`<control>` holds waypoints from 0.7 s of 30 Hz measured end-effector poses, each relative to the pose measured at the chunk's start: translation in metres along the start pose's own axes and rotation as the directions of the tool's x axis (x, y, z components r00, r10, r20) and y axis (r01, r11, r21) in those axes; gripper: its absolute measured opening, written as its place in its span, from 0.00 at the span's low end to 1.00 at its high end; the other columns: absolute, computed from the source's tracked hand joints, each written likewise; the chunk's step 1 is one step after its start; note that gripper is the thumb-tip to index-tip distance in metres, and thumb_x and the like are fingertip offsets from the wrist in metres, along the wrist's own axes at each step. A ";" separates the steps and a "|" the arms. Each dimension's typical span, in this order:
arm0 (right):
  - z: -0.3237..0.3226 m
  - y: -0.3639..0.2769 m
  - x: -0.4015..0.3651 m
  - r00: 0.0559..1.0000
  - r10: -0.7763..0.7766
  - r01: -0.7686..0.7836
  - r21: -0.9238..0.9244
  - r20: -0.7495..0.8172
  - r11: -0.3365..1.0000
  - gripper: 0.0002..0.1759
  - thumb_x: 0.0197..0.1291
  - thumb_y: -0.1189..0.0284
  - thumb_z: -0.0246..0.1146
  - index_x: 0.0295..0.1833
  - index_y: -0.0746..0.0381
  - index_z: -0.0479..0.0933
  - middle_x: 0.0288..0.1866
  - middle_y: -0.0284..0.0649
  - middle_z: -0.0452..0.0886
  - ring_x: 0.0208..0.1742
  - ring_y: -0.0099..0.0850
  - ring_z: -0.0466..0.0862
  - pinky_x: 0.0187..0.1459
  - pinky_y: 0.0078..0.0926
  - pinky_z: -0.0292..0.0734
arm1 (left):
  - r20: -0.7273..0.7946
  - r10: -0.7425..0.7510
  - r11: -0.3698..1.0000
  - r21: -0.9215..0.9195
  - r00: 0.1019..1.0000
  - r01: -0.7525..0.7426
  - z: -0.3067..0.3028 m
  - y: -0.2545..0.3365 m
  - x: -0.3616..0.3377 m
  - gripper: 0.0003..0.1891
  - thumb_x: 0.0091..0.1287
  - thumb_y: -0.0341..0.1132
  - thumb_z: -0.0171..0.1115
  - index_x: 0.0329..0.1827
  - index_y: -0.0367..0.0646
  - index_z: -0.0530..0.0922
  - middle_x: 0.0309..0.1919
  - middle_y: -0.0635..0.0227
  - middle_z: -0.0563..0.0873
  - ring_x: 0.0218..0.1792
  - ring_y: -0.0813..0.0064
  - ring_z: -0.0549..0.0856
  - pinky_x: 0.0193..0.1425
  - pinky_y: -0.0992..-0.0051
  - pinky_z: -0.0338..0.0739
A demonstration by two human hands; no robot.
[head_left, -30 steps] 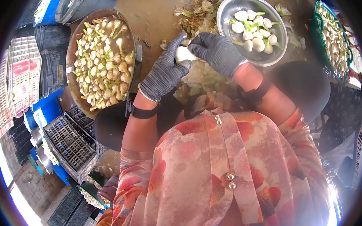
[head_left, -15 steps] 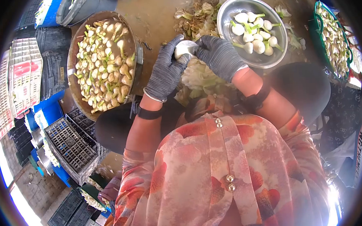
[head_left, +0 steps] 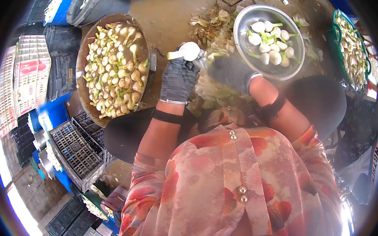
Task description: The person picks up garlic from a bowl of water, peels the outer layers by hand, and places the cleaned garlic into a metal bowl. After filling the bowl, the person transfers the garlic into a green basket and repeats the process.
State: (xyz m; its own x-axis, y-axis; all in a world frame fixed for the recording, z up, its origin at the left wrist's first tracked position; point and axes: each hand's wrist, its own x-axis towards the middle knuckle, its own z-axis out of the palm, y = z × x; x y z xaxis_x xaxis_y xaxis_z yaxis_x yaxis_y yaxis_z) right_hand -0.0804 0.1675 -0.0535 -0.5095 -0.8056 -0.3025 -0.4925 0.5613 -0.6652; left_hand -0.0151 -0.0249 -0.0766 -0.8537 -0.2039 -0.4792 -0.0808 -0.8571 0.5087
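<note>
We are wearing matt grey knitted cloth gloves on the left hand (head_left: 178,80) and right hand (head_left: 231,74). The peeled onion (head_left: 189,51) is looking smooth and glossy. At upper right the metal bowl (head_left: 294,67) is shining; at upper left the metal pan (head_left: 87,109) is looking dull.

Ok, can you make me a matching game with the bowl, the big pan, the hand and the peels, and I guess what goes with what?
Things:
1. steel bowl
2. big brown pan
3. left hand
4. pile of peels

Matches:
A. grips a white bulb
B. full of brownish unpeeled bulbs
C. lies under the hands, in front of the person
D. holds a few peeled bulbs with green stems

Pairs: 1-D, 2-B, 3-A, 4-C.
</note>
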 end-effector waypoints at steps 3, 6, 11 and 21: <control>0.003 -0.016 -0.019 0.986 0.120 -0.109 -0.093 0.117 0.990 0.28 0.64 0.51 0.55 0.55 0.65 0.78 0.51 0.53 0.84 0.50 0.52 0.84 0.56 0.43 0.75 | 0.135 0.017 0.997 0.074 0.991 -0.027 0.013 0.006 -0.007 0.17 0.72 0.34 0.57 0.62 0.41 0.73 0.56 0.54 0.80 0.57 0.54 0.82 0.62 0.55 0.80; -0.002 -0.019 -0.021 0.963 0.250 -0.246 0.050 -0.103 0.968 0.29 0.63 0.53 0.60 0.60 0.64 0.75 0.52 0.53 0.83 0.52 0.50 0.83 0.56 0.41 0.76 | 0.081 0.051 0.992 0.115 0.995 -0.060 0.011 0.004 -0.005 0.17 0.72 0.36 0.59 0.61 0.41 0.73 0.55 0.55 0.81 0.56 0.54 0.82 0.61 0.55 0.81; -0.003 -0.011 0.000 0.856 0.212 -0.109 0.237 -0.471 0.965 0.17 0.65 0.58 0.60 0.50 0.61 0.79 0.41 0.52 0.85 0.43 0.50 0.85 0.47 0.44 0.79 | 0.056 0.059 0.967 0.245 0.997 -0.071 0.018 -0.013 0.003 0.12 0.71 0.32 0.60 0.55 0.44 0.75 0.52 0.60 0.82 0.52 0.64 0.83 0.56 0.59 0.84; 0.023 -0.011 0.007 0.987 -0.150 0.154 -0.097 0.052 0.983 0.14 0.64 0.68 0.51 0.40 0.61 0.83 0.40 0.51 0.85 0.42 0.47 0.86 0.45 0.42 0.81 | 0.484 0.263 0.187 0.823 0.835 -0.536 0.173 0.009 0.151 0.16 0.74 0.32 0.50 0.60 0.36 0.73 0.54 0.56 0.82 0.59 0.64 0.80 0.65 0.62 0.76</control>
State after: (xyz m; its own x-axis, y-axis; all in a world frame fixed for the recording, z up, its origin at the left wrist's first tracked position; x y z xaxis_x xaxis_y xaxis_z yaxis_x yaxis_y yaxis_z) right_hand -0.0628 0.1513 -0.0638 -0.3926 -0.8893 -0.2347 -0.6312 0.4461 -0.6345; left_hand -0.2337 0.0189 -0.0204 -0.9827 -0.1670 0.0797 0.0187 0.3388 0.9407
